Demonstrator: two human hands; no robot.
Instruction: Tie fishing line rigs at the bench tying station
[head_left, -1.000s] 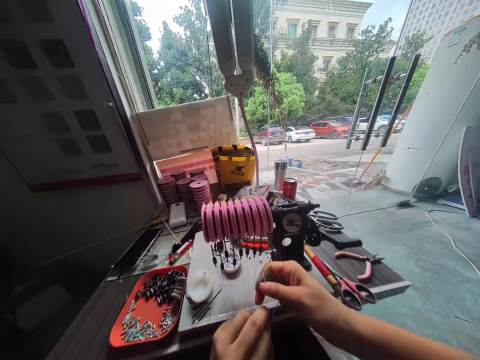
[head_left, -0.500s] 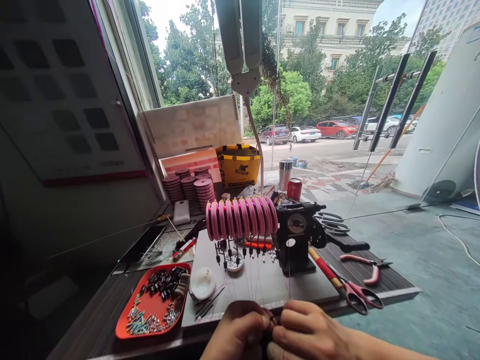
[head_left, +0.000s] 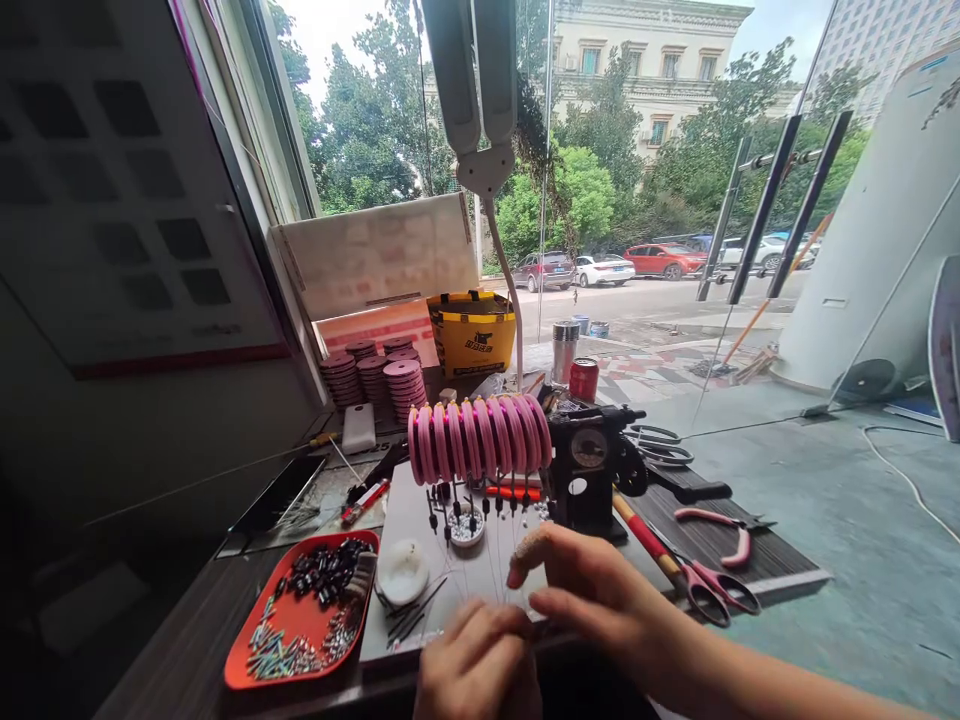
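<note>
Pink spools [head_left: 480, 438] sit in a row on a black winding machine [head_left: 589, 470], with thin lines and black weights hanging beneath. My right hand [head_left: 592, 590] is raised in front of the machine, thumb and forefinger apart, with nothing visible between them. Low at the front edge of the grey board [head_left: 442, 640], my left hand [head_left: 480, 660] has its fingers curled together and slightly blurred; what they hold, if anything, is hidden. A small white bowl of beads [head_left: 466, 526] lies beyond my hands, near a round white dish [head_left: 403, 572].
An orange tray [head_left: 244, 655] of black and metal parts is at the left. Pink-handled scissors [head_left: 709, 590] and pliers [head_left: 739, 530] lie at the right. Behind stand stacked pink spools [head_left: 405, 385], a yellow bag [head_left: 472, 340], a red can [head_left: 583, 380] and a metal cup [head_left: 565, 352].
My right hand has moved up and away from my left hand, and its fingers have opened. My left hand has shifted slightly and turned knuckles up, still low at the front.
</note>
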